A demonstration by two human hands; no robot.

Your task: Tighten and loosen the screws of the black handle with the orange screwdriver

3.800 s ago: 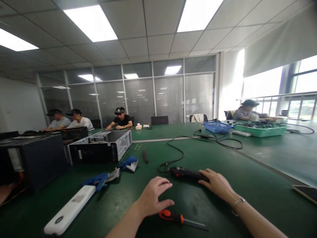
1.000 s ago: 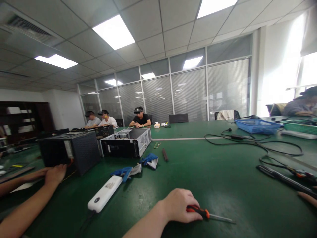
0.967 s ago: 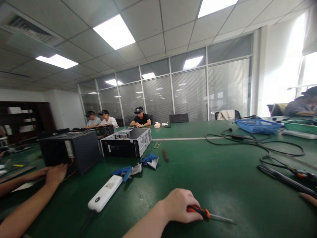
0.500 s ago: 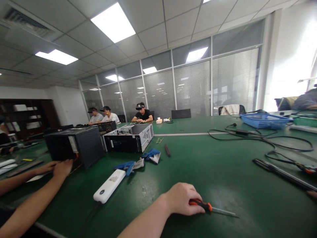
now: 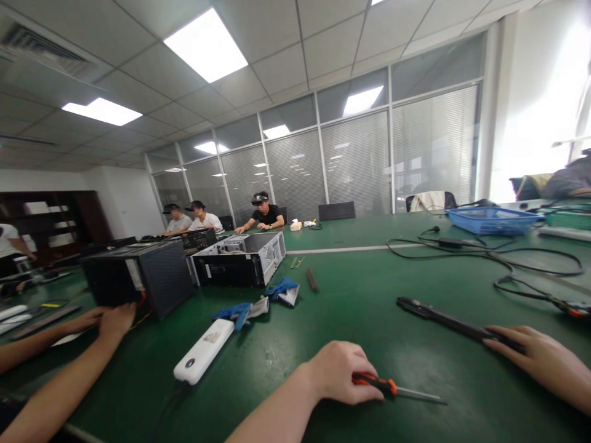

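My left hand [image 5: 339,373] is curled over the handle of a red and black screwdriver [image 5: 390,387], low over the green table. The metal shaft points right. At the right, my right hand [image 5: 542,357] grips the near end of a long black slim tool [image 5: 443,320], whose kind I cannot make out. Its far end points left and away from me. A corded electric screwdriver [image 5: 576,311] shows partly at the right edge, beyond my right hand.
Blue-grey gloves [image 5: 240,312] and a white power bank-like block [image 5: 204,352] lie left. An open computer case [image 5: 231,267] and a dark case [image 5: 164,277] stand behind; a co-worker's hands [image 5: 113,323] reach the dark one. A black cable [image 5: 480,271] loops near a blue basket [image 5: 492,221].
My left hand has closed on the screwdriver. My right hand has left the electric screwdriver and slid the long black tool leftward into view. The view has turned left.
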